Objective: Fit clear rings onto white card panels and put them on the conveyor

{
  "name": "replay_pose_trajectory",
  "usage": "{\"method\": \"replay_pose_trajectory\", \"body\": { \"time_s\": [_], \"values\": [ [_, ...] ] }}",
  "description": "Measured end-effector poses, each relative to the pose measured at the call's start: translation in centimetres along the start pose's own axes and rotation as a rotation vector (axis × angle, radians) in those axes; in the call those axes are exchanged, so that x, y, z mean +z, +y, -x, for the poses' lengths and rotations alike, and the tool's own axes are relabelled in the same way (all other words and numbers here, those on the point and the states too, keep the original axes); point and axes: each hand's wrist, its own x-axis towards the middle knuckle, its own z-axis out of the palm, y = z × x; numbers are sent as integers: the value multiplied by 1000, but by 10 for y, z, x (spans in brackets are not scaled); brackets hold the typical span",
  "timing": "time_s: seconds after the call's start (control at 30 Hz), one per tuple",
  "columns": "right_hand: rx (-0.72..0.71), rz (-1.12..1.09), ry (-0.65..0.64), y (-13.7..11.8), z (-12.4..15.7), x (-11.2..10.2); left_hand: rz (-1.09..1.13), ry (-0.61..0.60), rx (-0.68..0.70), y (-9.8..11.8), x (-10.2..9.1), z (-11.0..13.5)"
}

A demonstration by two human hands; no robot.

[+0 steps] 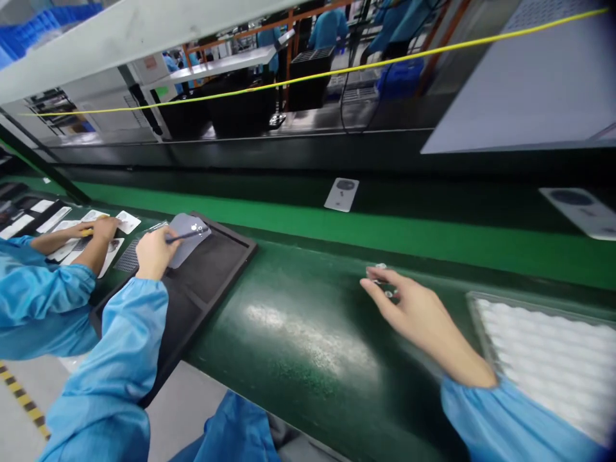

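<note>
Our left grip [154, 253] pinches a dark stylus [187, 235] over a grey sheet [185, 247] in the black tray [226, 250] — our right grip [414, 314] curls at small shiny parts [381, 274] on the green table [298, 385], hold unclear.

White printed card [341, 194] on green conveyor belt [308, 221], far centre, second card [575, 212] far right, white blister tray [543, 366] at right edge, yellow cord [308, 76] overhead, blue crate [401, 78] and black bins [310, 77] beyond, blue-gowned workers [328, 29] far off, hazard tape [22, 398] on floor, near left
</note>
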Motion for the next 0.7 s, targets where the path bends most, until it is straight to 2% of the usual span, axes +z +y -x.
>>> {"method": "replay_pose_trajectory", "body": {
  "time_s": [0.1, 0.17, 0.2, 0.27, 0.33, 0.4, 0.47, 0.53, 0.6, 0.7],
  "values": [
    [59, -377, -166, -43, 30, 12, 9, 43, 197, 47, -25, 50],
    [112, -684, -304, -72, 47, 23, 134, 21, 452, 89, -31, 99],
    [135, -809, -313, -81, 54, 28, 216, -8, 612, 109, -30, 124],
    [181, -957, -206, -86, 66, 34, 407, -22, 795, 145, -26, 167],
    [221, -981, -39, -74, 75, 29, 641, -128, 905, 171, -20, 193],
    [254, -935, 13, -54, 82, 15, 915, -400, 895, 191, -16, 199],
    [259, -895, -97, -34, 88, -3, 1162, -741, 755, 208, -9, 195],
    [241, -877, -202, -21, 92, -18, 1314, -1012, 621, 224, 1, 189],
    [215, -886, -198, -15, 95, -23, 1413, -1180, 568, 238, 15, 189],
    [204, -944, -112, -11, 102, -14, 1539, -1260, 445, 249, 37, 198]
  ]
}}
